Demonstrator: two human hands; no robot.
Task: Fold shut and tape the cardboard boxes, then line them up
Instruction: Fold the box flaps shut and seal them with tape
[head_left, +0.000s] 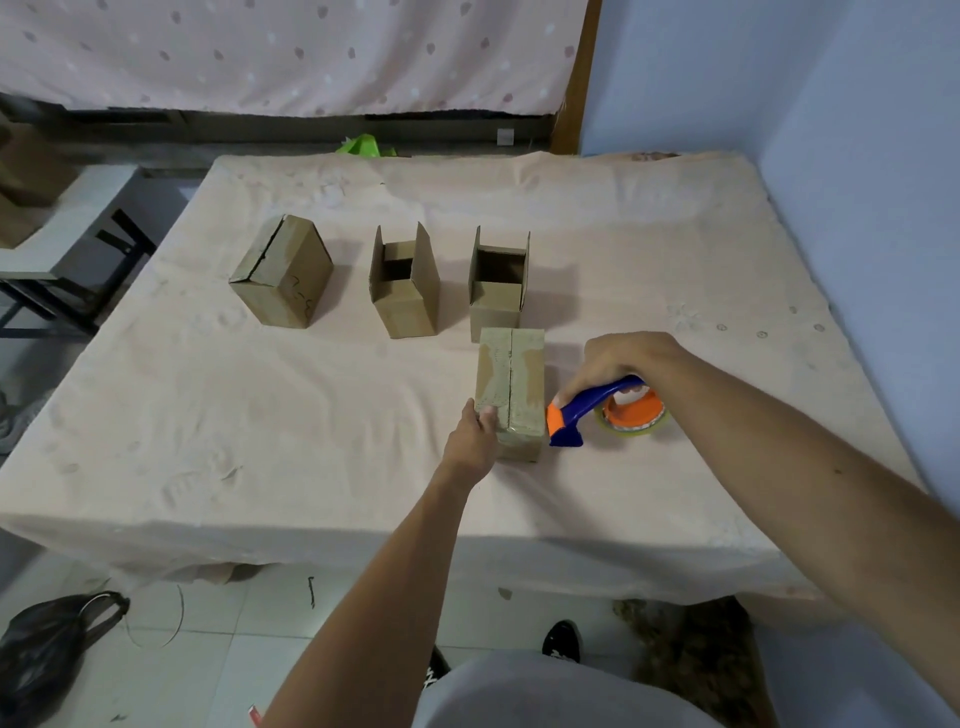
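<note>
Cardboard, brown: four boxes on a table (311, 415) draped in peach cloth. The landmark item is the taped box (511, 384), with flaps folded shut and clear tape over its top seam; it lies nearest the person.
- First open box (497, 291): directly behind the taped box, just beside or touching its far end, flaps upright.
- Second open box (402, 291): behind and to the left of the taped box, flaps upright.
- Closed box (283, 275): farther left again, well apart from the taped box, flaps folded down, seam showing as a dark slit.
- Left hand (474, 436): at the taped box's near left corner, thumb on top, fingers against its left side, holding it.
- Right hand (618, 361): to the right of the taped box, fingers clamped round the blue handle of the tape dispenser (576, 415). The dispenser's orange blade end sits just beside the taped box's near right edge, and its tape roll (634, 415) is down at the cloth.
</note>
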